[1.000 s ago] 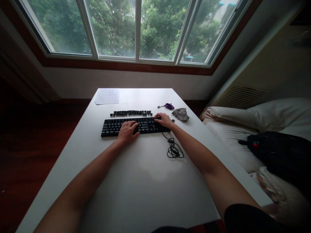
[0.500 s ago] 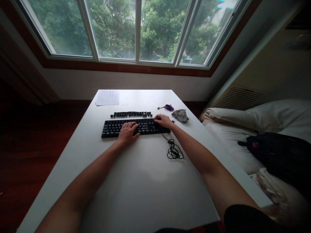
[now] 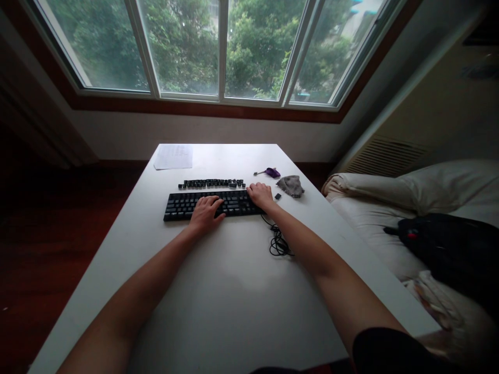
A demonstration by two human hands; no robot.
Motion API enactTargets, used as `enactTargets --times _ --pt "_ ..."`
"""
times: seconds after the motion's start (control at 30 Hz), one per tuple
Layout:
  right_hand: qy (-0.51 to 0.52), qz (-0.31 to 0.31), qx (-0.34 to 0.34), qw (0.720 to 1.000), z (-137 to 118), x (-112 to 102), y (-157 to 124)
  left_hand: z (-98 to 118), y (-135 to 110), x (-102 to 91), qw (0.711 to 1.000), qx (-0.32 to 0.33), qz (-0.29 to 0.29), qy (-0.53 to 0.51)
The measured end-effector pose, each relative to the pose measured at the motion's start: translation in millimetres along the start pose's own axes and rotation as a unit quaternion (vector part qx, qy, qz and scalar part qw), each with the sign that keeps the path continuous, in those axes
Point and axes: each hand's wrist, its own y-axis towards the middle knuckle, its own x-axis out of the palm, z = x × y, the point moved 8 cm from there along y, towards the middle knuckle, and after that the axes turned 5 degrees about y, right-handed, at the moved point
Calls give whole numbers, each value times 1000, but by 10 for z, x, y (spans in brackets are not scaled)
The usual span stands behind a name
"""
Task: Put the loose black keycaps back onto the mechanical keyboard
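Observation:
A black keyboard (image 3: 179, 206) lies across the white table. My left hand (image 3: 206, 212) rests on the middle of it, palm down with fingers spread over the keys, holding nothing. At the keyboard's right end, my right hand (image 3: 260, 195) is palm down with bent fingers touching the keys near the back edge. Nothing shows in its grip, though the fingertips are partly hidden. Behind the keyboard, several loose black keycaps (image 3: 212, 183) stand in rows. A small black piece (image 3: 278, 196), perhaps a keycap, sits just right of my right hand.
The coiled black cable (image 3: 278, 244) lies beside my right forearm. A grey cloth (image 3: 290, 186) and a purple-handled tool (image 3: 272, 172) are at the back right of the table (image 3: 234, 291). Paper sheets (image 3: 173, 157) lie back left. A sofa (image 3: 362, 208) with a black bag (image 3: 448, 249) stands to the right.
My right hand has turned and flattened a little over the keyboard's right end, its forearm shifting left over part of the cable. My left hand stays in place on the keys.

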Motion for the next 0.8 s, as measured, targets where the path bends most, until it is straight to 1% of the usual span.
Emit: enactTargets --times 0.23,0.3,0.43,0.53,0.63,0.7,0.8 --pt "2 -30 -23 999 18 53 16 6 1 12 1000 -2 1 0" --pt "14 -34 -13 999 62 58 60 7 3 10 1000 -2 -1 -2" --pt "52 -19 16 998 148 33 197 7 4 -8 1000 -1 0 -2" --pt "76 -16 -4 997 106 39 323 4 6 -16 1000 0 1 -2" --pt "98 -27 -28 994 19 83 440 2 11 -15 1000 3 -1 -1" --pt "105 -39 -25 993 -11 127 503 0 14 -14 1000 2 -1 1" --pt "99 -52 0 994 0 183 570 -4 16 -14 1000 -2 -2 2"
